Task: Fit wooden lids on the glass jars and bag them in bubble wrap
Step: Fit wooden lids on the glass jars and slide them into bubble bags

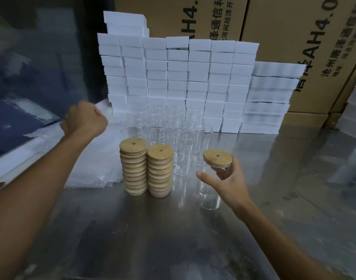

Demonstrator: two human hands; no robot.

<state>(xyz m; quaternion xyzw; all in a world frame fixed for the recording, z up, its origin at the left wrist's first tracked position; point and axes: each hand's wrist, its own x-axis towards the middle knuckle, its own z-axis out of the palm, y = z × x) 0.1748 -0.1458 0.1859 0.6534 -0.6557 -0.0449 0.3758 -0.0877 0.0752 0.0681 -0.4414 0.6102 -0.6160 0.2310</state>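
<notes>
My right hand grips a clear glass jar just under its rim, with a round wooden lid sitting on top of the jar. To its left stand two tall stacks of wooden lids. Behind them is a cluster of several open glass jars. A pile of bubble wrap bags lies flat at the left. My left hand hovers above that pile, curled into a fist with nothing visible in it.
Everything sits on a shiny steel table. A wall of stacked white foam blocks stands behind the jars, with large cardboard boxes further back. More white blocks are at the right edge.
</notes>
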